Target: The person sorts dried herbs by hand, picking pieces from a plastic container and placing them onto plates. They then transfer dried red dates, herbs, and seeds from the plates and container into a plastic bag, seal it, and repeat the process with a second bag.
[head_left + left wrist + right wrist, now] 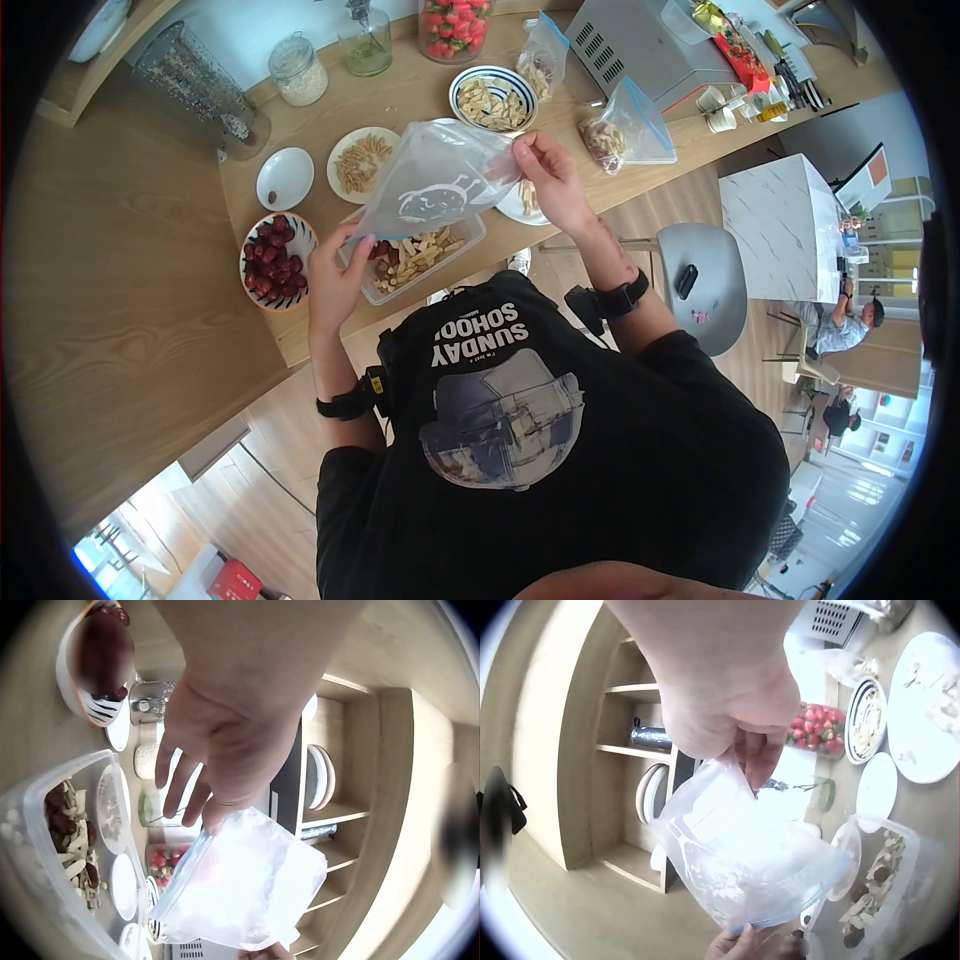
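Your left hand [337, 275] pinches the clear zip bag [440, 180] at its blue zip edge, thumb against fingers; your right hand [550, 178] grips the opposite end, fingers curled round the film. Bag held up between the two hands, over the counter [225, 185]. Long axis runs from left grip to right grip, slanting away from you and rightward in the head view. Zip end points back toward your left side; far end points to your right grip. A white printed figure shows on the film facing the head camera. Just below the bag, beside your left grip, the plastic tub [430, 276] holds pale slices and dark red fruit, its long side slanting the same general way. Left of your left grip: bowl [309, 238] of dark red fruit. Beyond that grip: small white plate [290, 172], then plate [336, 180] of pale strips. Beyond your right grip: striped bowl [456, 82] of pale slices; to its right, a filled bag [605, 142] near the counter edge.
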`<state>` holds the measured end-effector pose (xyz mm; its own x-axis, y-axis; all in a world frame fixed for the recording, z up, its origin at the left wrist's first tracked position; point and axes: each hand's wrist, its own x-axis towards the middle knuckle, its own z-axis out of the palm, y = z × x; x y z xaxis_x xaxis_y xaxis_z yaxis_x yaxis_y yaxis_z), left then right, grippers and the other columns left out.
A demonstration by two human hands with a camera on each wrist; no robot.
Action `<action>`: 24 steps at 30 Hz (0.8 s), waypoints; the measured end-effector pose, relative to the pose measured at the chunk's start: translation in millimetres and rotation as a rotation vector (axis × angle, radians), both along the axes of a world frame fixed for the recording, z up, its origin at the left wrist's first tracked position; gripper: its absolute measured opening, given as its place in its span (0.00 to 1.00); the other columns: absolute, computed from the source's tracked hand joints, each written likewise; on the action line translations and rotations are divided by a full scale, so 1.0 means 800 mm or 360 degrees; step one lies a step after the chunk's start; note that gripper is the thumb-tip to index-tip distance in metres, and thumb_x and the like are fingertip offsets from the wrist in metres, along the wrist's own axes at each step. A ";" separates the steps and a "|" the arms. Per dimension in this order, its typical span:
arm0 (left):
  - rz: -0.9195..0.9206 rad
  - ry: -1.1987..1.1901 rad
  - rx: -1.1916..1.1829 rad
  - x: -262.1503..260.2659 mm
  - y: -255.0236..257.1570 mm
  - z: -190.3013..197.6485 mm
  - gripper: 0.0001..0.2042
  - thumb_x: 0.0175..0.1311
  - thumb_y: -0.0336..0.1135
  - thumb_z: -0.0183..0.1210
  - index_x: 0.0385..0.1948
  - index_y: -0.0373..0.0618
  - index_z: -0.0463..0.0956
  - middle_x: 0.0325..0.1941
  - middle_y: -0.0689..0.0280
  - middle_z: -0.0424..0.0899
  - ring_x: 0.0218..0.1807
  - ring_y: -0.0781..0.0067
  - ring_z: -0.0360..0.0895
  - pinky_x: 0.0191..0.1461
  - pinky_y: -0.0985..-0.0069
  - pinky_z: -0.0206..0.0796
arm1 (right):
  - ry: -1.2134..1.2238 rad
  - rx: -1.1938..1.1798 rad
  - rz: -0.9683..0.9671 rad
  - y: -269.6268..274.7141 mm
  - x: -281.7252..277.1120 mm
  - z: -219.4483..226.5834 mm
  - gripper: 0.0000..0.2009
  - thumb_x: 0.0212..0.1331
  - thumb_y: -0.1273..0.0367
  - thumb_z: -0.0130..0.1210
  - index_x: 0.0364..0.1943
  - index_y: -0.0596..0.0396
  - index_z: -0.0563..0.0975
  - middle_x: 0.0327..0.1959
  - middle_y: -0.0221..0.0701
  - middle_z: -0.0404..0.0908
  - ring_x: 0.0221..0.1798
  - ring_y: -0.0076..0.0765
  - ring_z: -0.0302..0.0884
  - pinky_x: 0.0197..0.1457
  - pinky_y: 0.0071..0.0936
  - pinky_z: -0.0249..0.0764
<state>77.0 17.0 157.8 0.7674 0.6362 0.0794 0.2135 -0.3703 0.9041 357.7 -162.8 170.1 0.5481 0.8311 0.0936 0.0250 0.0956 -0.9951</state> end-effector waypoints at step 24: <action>-0.0363 -0.0248 0.0777 0.055 -0.040 0.115 0.09 0.60 0.31 0.65 0.41 0.42 0.82 0.46 0.62 0.85 0.48 0.57 0.79 0.53 0.64 0.68 | -0.1484 -0.0254 0.0224 -0.007 -0.057 0.067 0.11 0.56 0.65 0.67 0.39 0.54 0.83 0.34 0.34 0.85 0.47 0.37 0.84 0.56 0.37 0.71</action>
<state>120.8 -15.3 249.8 0.8369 0.3165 0.4465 -0.0433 -0.7749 0.6306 311.7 -168.3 223.4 0.2042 0.9245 0.3218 0.8130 0.0229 -0.5818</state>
